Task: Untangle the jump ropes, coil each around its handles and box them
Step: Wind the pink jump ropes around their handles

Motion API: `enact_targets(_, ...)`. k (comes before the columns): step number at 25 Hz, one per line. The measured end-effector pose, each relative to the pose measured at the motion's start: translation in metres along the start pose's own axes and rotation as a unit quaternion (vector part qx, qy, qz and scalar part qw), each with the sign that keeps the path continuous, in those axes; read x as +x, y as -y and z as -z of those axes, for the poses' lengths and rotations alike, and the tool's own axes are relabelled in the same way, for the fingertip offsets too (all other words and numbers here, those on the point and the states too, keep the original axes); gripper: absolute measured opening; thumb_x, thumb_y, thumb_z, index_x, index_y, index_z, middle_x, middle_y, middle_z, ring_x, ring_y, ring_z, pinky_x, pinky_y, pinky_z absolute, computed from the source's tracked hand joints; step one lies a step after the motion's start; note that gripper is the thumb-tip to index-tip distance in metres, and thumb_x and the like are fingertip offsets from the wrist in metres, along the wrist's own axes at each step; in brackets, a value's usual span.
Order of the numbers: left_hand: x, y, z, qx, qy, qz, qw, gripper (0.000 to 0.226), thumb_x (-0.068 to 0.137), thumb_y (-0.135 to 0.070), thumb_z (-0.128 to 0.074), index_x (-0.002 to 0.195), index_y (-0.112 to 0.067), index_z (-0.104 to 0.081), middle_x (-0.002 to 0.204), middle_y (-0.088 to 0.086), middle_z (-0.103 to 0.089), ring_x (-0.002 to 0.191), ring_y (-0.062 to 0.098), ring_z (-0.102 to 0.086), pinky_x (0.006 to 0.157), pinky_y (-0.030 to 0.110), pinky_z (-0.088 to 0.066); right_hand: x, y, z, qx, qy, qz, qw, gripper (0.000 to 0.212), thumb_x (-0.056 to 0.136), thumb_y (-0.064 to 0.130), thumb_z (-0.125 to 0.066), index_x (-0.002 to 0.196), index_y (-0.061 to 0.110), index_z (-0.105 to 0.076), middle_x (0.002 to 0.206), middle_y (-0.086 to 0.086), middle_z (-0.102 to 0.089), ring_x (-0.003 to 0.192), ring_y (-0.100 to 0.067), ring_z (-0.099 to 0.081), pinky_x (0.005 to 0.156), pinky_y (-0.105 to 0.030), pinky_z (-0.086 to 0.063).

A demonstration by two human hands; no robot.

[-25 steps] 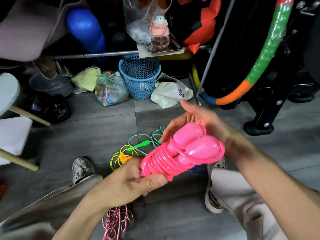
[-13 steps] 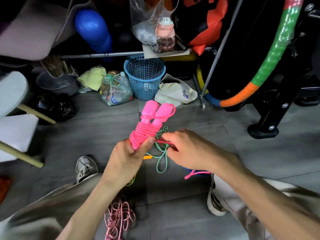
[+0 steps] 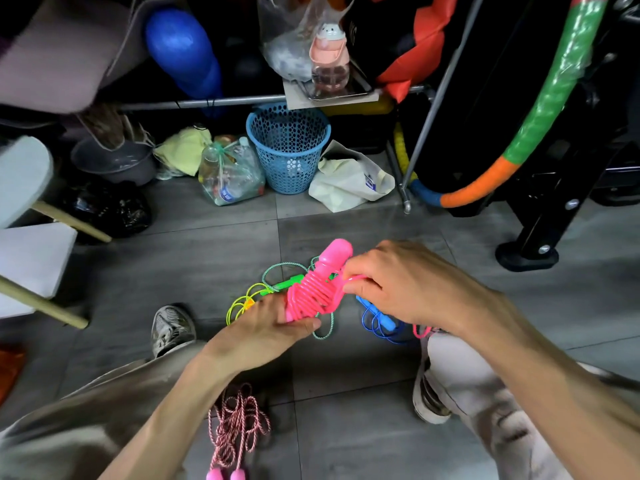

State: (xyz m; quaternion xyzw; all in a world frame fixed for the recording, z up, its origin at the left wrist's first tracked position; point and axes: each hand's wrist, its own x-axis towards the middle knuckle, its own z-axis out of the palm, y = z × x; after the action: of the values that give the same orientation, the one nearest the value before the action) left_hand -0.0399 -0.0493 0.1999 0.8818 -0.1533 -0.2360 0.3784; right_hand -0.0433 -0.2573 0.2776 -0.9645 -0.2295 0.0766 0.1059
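Note:
A pink jump rope (image 3: 313, 294) is coiled tightly around its pink handles, which point away from me. My left hand (image 3: 273, 332) grips the lower end of the bundle. My right hand (image 3: 398, 282) pinches the pink cord at the bundle's right side, and a loose pink end hangs below that wrist. Beneath the bundle on the floor lie a green rope (image 3: 287, 271), a yellow rope (image 3: 242, 303) and a blue rope (image 3: 379, 322). A pink-and-white twisted rope (image 3: 239, 427) with pink handles lies between my legs.
A blue mesh basket (image 3: 289, 147), a bag of plastic bottles (image 3: 230, 176) and a white bag (image 3: 349, 183) stand at the back of the grey tiled floor. A black machine base (image 3: 528, 254) is at the right. My shoes (image 3: 173, 329) flank the ropes.
The pink bundle has dropped lower and tipped rightwards. My right hand moved up beside it and now pinches the cord against the coil.

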Motion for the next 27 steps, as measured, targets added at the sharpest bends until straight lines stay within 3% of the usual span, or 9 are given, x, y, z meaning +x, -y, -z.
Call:
enact_targets(3, 0.000, 0.001, -0.012, 0.095, -0.048, 0.018, 0.994, 0.027, 0.087, -0.042, -0.061, 0.080, -0.016, -0.055, 0.065, -0.002, -0.054, 0.069, 0.021, -0.058, 0.058, 0.021, -0.035, 0.000, 0.008, 0.000, -0.011, 0.012, 0.034, 0.999, 0.022, 0.092, 0.041, -0.056, 0.087, 0.023, -0.067, 0.079, 0.004, -0.058, 0.072, -0.015, -0.044, 0.062, -0.028, -0.020)
enact_targets(7, -0.004, -0.005, -0.030, 0.213, -0.066, -0.064, 0.973, 0.035, 0.082, -0.054, -0.062, 0.090, -0.020, -0.061, 0.085, 0.000, -0.068, 0.081, 0.018, -0.063, 0.067, 0.022, -0.039, 0.013, 0.003, -0.004, -0.062, -0.011, 0.091, 0.994, 0.038, 0.078, 0.060, -0.063, 0.081, 0.022, -0.065, 0.077, 0.007, -0.062, 0.073, -0.013, -0.055, 0.059, -0.031, -0.032)
enact_targets(10, -0.007, -0.005, -0.027, 0.227, -0.064, -0.145, 0.961, 0.032, 0.080, -0.055, -0.059, 0.088, -0.024, -0.060, 0.087, -0.001, -0.069, 0.084, 0.020, -0.063, 0.069, 0.025, -0.041, 0.016, 0.000, -0.001, 0.009, 0.018, 0.087, 0.996, 0.042, 0.067, 0.066, -0.073, 0.077, 0.024, -0.070, 0.064, 0.010, -0.060, 0.062, -0.005, -0.051, 0.056, -0.026, -0.038)
enact_targets(14, -0.017, -0.023, -0.013, 0.069, -0.010, -0.229, 0.971, 0.029, 0.074, -0.043, -0.064, 0.064, -0.020, -0.049, 0.056, 0.000, -0.053, 0.051, 0.018, -0.042, 0.052, 0.028, -0.038, 0.019, -0.005, 0.009, 0.333, 0.134, 0.042, 0.932, 0.023, 0.073, 0.029, -0.083, 0.076, 0.008, -0.075, 0.065, -0.008, -0.068, 0.060, -0.004, -0.051, 0.056, -0.034, -0.041)
enact_targets(18, -0.025, -0.038, 0.001, -0.213, -0.090, -0.167, 0.959, 0.046, 0.078, -0.002, -0.077, 0.050, -0.021, -0.046, 0.046, -0.011, -0.038, 0.046, 0.005, -0.029, 0.048, 0.016, -0.029, 0.017, -0.007, 0.006, 0.489, 0.043, -0.016, 0.871, 0.022, 0.086, -0.010, -0.061, 0.065, -0.005, -0.067, 0.056, -0.004, -0.061, 0.054, -0.001, -0.052, 0.061, -0.021, -0.045)
enact_targets(20, -0.020, -0.037, 0.004, -0.255, -0.169, -0.093, 0.948, 0.040, 0.078, -0.003, -0.076, 0.051, -0.015, -0.049, 0.045, -0.010, -0.039, 0.045, 0.007, -0.030, 0.046, 0.018, -0.030, 0.018, -0.003, -0.002, 0.481, 0.029, -0.025, 0.876, 0.012, 0.092, -0.007, -0.056, 0.084, -0.007, -0.065, 0.063, -0.022, -0.054, 0.060, -0.012, -0.049, 0.063, -0.024, -0.042)
enact_targets(22, -0.014, -0.028, 0.005, -0.238, -0.218, -0.052, 0.945, 0.037, 0.075, -0.012, -0.077, 0.055, -0.007, -0.046, 0.047, -0.006, -0.034, 0.048, 0.012, -0.027, 0.045, 0.023, -0.027, 0.022, -0.001, -0.012, 0.428, 0.043, -0.020, 0.902, 0.012, 0.097, 0.004, -0.054, 0.093, 0.005, -0.065, 0.065, -0.015, -0.055, 0.058, -0.010, -0.046, 0.059, -0.023, -0.040)
enact_targets(25, -0.007, -0.011, 0.008, -0.086, -0.261, -0.015, 0.961, 0.033, 0.066, -0.031, -0.065, 0.061, -0.007, -0.043, 0.049, -0.002, -0.028, 0.056, 0.024, -0.022, 0.046, 0.030, -0.026, 0.025, -0.003, -0.022, 0.270, -0.004, -0.084, 0.959, 0.020, 0.094, 0.029, -0.061, 0.082, 0.014, -0.066, 0.063, -0.007, -0.059, 0.051, -0.005, -0.041, 0.054, -0.025, -0.037)
enact_targets(27, -0.003, -0.006, 0.009, -0.006, -0.259, 0.047, 0.965, 0.031, 0.068, -0.032, -0.063, 0.056, -0.011, -0.043, 0.046, 0.004, -0.030, 0.062, 0.038, -0.033, 0.048, 0.030, -0.028, 0.019, 0.003, -0.020, 0.123, -0.040, -0.094, 0.987, 0.020, 0.090, 0.033, -0.061, 0.079, 0.016, -0.064, 0.062, 0.001, -0.053, 0.056, -0.008, -0.048, 0.055, -0.027, -0.033)
